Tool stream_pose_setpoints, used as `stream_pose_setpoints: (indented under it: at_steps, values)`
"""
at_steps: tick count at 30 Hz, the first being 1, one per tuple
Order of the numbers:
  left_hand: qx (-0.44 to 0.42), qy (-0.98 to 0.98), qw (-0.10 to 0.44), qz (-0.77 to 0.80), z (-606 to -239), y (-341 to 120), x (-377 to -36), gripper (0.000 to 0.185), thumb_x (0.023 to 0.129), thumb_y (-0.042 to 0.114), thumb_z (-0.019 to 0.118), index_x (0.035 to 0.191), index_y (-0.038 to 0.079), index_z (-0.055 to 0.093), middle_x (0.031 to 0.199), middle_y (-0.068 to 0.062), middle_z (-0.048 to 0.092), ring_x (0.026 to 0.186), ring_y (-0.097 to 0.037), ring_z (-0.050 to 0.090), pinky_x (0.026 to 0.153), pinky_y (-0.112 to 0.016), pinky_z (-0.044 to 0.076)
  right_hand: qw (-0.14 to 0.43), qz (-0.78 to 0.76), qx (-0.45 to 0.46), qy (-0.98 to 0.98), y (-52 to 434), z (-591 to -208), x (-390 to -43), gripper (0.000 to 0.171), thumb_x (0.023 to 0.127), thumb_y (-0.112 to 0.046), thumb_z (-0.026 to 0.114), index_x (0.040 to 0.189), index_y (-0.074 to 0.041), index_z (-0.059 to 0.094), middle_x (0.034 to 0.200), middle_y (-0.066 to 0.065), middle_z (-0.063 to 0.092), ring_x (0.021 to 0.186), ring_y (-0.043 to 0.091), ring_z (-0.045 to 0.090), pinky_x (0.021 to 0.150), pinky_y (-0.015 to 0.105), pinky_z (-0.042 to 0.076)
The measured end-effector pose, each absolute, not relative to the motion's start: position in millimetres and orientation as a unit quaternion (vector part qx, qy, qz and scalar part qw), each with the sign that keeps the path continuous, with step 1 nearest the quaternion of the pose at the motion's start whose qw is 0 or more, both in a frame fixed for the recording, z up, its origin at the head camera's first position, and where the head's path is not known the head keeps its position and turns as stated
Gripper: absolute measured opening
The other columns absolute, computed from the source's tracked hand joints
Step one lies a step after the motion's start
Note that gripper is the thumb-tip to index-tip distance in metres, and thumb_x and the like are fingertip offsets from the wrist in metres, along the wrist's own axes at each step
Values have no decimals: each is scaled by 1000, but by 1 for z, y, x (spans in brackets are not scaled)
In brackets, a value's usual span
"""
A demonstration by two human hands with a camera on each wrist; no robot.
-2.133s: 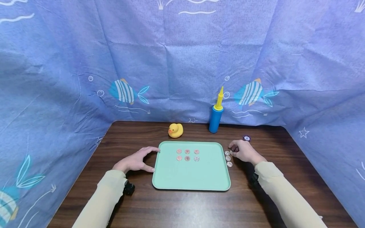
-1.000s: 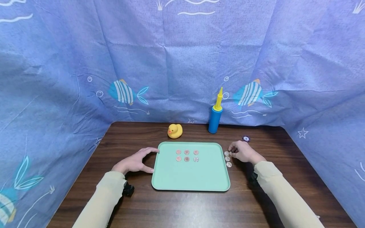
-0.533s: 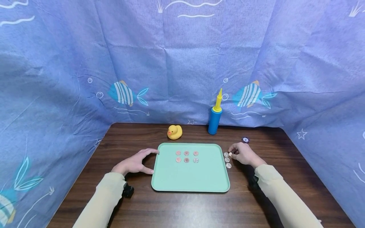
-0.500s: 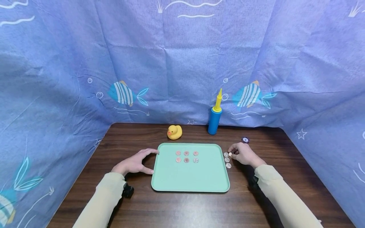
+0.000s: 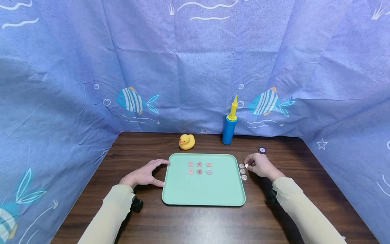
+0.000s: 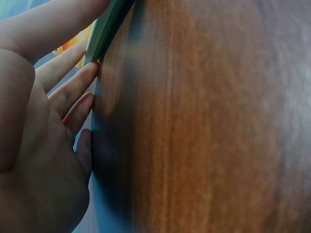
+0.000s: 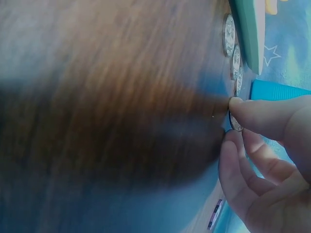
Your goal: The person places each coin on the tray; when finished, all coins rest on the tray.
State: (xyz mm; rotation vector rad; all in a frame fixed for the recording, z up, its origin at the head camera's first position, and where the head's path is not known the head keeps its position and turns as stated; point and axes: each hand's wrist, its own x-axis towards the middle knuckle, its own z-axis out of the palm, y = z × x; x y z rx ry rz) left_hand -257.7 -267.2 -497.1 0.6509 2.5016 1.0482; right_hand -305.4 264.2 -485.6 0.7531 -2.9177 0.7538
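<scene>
1. Small round silver coin (image 7: 236, 122): pinched on edge between thumb and fingertip of the right hand (image 5: 261, 165), touching or just off the dark brown wooden table (image 5: 195, 220), just right of the tray.
2. Three more round silver coins (image 5: 242, 171): lay flat in a short column on the table, between the tray's right rim and the right hand.
3. Mint-green rectangular plastic tray (image 5: 203, 193): lay flat at the table's centre.
4. Six coppery and silvery coins (image 5: 199, 168): lay on the tray's far half in two rows of three.
5. Left hand (image 5: 143, 174): held nothing; fingers spread wide and fairly straight, fingertip and thumb resting against the tray's left rim.
6. Yellow rubber duck (image 5: 187, 141): stood beyond the tray's far edge.
7. Blue cylindrical hand pump with yellow nozzle (image 5: 230, 125): stood upright, right of the duck, near the backdrop.
8. Small dark round disc (image 5: 262, 149): lay on the table just beyond the right hand.
9. Blue fabric backdrop with striped fish print (image 5: 195, 67): enclosed the table on three sides.
</scene>
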Motion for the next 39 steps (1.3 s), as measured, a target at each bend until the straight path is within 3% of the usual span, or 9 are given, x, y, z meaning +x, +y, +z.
stream_pose_setpoints:
  at_steps: [19,39]
  values:
    - [219,880,182,381,-496,-266,-259,88,83,39,91,157,19,47,164,-9,38,156,-37,25,121,-64,26,49,240,262,-933,267,-483,-300,18,78,6,83,79,-10,75,73,-4,70,69,10,64,67,31,52]
    - [228,879,177,380,-496,-267,-258,88,84,40,90,157,17,47,164,-10,39,155,-38,25,120,-66,26,1,296,228,-927,272,-483,-294,9,86,-1,80,87,-8,74,80,-6,71,75,6,64,72,27,52]
